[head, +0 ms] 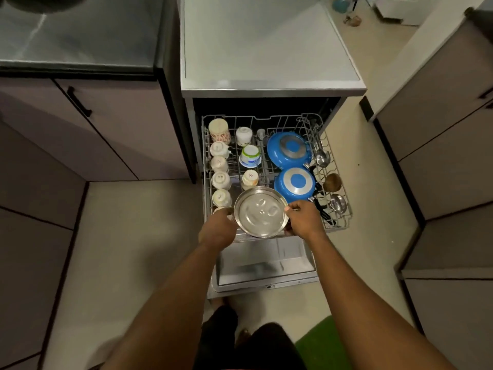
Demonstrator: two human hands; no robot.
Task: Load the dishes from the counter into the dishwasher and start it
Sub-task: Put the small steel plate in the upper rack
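Head view: loading steel plate (pixel 261 212) over rack (pixel 344 221).
Rim pinched by right hand (pixel 302 220); left hand (pixel 217 232) grip unclear. Next, probably: stand it between tines.

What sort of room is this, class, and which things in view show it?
Most likely a home kitchen. An open dishwasher has its rack pulled out, loaded with upturned cups and two blue pans; the right hand holds a steel plate over it; a dark counter with cabinets stands alongside.
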